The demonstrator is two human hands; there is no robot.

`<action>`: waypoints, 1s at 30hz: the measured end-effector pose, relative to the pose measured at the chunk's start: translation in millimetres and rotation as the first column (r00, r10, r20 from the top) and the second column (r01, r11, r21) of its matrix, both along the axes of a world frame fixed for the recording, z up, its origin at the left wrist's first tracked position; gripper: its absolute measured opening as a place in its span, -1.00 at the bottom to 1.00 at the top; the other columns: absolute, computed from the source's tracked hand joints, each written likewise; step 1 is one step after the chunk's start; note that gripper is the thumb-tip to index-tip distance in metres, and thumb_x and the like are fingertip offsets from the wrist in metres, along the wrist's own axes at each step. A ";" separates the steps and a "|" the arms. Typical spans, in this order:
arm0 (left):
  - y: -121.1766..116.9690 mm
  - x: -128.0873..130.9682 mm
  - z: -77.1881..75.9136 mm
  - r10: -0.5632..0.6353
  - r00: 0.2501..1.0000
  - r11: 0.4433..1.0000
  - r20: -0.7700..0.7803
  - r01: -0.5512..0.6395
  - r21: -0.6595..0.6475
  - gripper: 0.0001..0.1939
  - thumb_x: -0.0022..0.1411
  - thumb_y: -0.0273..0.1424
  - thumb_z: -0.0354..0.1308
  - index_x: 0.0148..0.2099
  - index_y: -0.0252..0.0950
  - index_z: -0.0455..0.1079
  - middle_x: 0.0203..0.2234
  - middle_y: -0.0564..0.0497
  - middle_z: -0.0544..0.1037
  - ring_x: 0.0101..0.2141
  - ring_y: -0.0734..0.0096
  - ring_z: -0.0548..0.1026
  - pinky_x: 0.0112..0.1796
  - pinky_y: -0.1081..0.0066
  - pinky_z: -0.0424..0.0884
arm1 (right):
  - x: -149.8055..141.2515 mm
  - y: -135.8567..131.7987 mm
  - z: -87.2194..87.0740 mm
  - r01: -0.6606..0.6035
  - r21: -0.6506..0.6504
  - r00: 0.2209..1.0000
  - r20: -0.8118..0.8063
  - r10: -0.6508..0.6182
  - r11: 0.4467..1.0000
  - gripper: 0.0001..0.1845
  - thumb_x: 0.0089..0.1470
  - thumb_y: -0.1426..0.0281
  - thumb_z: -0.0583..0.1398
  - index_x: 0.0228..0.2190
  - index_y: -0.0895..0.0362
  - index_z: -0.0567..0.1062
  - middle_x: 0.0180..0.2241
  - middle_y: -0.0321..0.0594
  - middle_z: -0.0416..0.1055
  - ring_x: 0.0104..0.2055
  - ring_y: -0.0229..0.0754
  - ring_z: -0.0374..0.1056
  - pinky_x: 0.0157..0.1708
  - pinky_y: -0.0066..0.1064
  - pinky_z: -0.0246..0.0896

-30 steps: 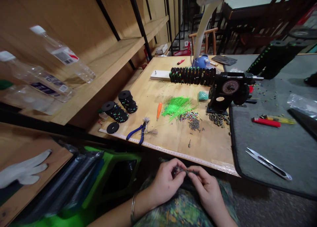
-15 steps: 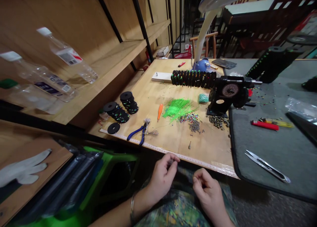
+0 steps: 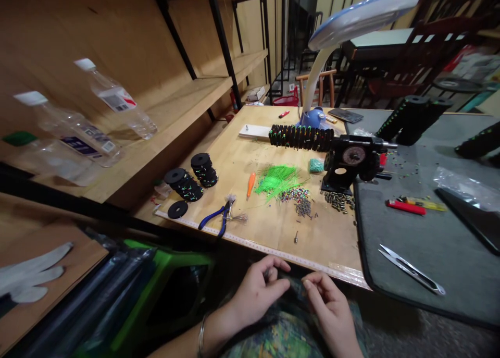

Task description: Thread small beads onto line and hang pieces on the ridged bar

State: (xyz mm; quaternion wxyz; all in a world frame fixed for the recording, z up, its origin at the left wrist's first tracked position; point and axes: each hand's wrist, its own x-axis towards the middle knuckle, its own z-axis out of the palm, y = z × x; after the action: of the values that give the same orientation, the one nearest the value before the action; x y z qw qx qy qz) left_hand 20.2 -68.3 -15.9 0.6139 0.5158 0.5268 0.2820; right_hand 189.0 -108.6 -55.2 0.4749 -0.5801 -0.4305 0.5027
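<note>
The left hand [image 3: 258, 294] and right hand [image 3: 330, 308] have dropped lower, still apart over the patterned lap [image 3: 273, 337], both grips half-closed, anything held too small to tell. Beyond them on the surface [image 3: 332, 243] lie one pliers [image 3: 213, 218], two disc stacks [image 3: 201, 166] and one loose disc [image 3: 177, 209].

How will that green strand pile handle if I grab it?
The green strands look thin and lie loose and crossed, so they're probably light and springy. Nothing visibly binds them, so they'd likely scatter when pushed, and a pinch may lift only some.
</note>
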 end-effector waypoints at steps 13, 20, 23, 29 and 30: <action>12.9 2.2 12.9 -0.117 0.988 0.989 -0.099 0.124 0.075 -0.83 0.07 -0.36 0.15 -0.47 -0.35 0.39 -0.69 0.17 0.22 -0.60 0.55 0.13 -0.55 0.51 0.05 | 29.2 3.5 17.1 -0.036 0.089 0.973 0.230 0.014 0.995 -0.64 0.08 0.16 0.21 -0.18 0.15 0.55 -0.34 -0.07 0.59 -0.29 -0.03 0.50 -0.24 -0.34 0.38; 8.9 2.2 38.3 -0.257 0.881 0.856 -0.398 0.399 0.330 -0.87 0.14 -0.47 0.07 -0.41 -0.34 0.43 -0.62 0.09 0.38 -0.59 0.52 0.25 -0.54 0.51 0.10 | 15.1 10.6 43.7 -0.241 0.158 0.955 0.212 0.206 0.957 -0.59 0.12 0.26 0.18 0.01 0.09 0.44 -0.06 -0.02 0.52 -0.08 -0.02 0.46 -0.09 -0.27 0.38; 12.1 -2.0 45.5 -0.255 0.796 0.744 -0.548 0.524 0.415 -0.87 0.16 -0.47 0.06 -0.38 -0.32 0.44 -0.57 0.04 0.49 -0.56 0.47 0.34 -0.52 0.49 0.12 | 4.0 16.1 41.1 -0.335 0.137 0.927 0.225 0.300 0.932 -0.70 0.16 0.29 0.15 -0.10 0.13 0.47 -0.33 -0.14 0.57 -0.28 -0.10 0.49 -0.26 -0.37 0.40; 25.8 -6.4 54.3 -0.251 0.605 0.579 -0.756 0.719 0.383 -0.86 0.20 -0.43 0.07 -0.33 -0.27 0.46 -0.45 0.00 0.59 -0.41 0.33 0.51 -0.43 0.45 0.25 | 8.1 21.0 23.0 -0.502 0.203 0.786 0.513 0.346 0.840 -0.78 0.20 0.35 0.07 -0.42 0.11 0.45 -0.48 -0.26 0.48 -0.45 -0.22 0.40 -0.41 -0.50 0.28; 27.9 -6.1 54.9 -0.256 0.573 0.557 -0.778 0.746 0.366 -0.86 0.20 -0.43 0.06 -0.31 -0.26 0.46 -0.44 0.00 0.60 -0.39 0.32 0.52 -0.42 0.45 0.26 | 9.8 21.5 20.2 -0.515 0.217 0.766 0.550 0.332 0.829 -0.77 0.20 0.36 0.07 -0.45 0.10 0.44 -0.50 -0.28 0.46 -0.48 -0.24 0.38 -0.43 -0.52 0.27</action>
State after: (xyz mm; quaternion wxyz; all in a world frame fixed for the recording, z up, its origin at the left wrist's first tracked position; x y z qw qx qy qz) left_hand 14.1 -40.4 39.0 0.2209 0.8969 0.3799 0.0497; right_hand 198.8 -87.1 -35.0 0.3184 -0.4774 -0.7414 0.3479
